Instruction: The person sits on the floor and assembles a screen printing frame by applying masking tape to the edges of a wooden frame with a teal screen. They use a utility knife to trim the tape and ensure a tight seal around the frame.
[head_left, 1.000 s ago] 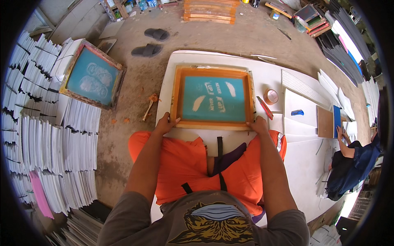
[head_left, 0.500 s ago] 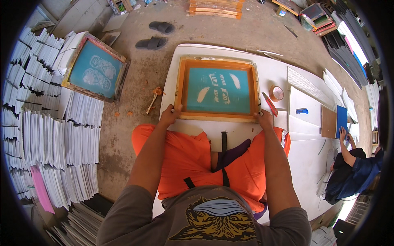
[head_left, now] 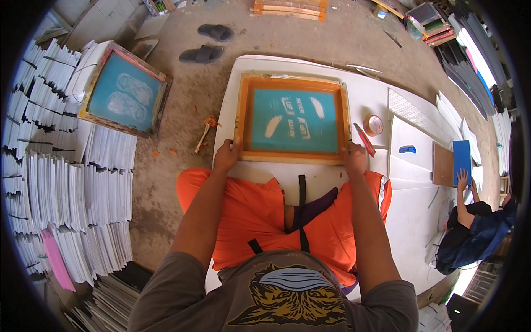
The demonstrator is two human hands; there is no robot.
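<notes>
Wooden frame (head_left: 293, 156), orange-brown, around teal mesh (head_left: 323, 137), lying on a white board (head_left: 365, 91) before the person; its long axis runs left to right; pale lettering (head_left: 292, 128) on the mesh stands sideways; the left hand (head_left: 225, 155) and right hand (head_left: 355, 159) each grip a near corner; rightward, a red cutter (head_left: 364, 139) and tape roll (head_left: 373, 125).

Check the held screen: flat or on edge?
Flat or nearly so: the held screen faces up, its teal mesh fully visible within the wooden frame.
</notes>
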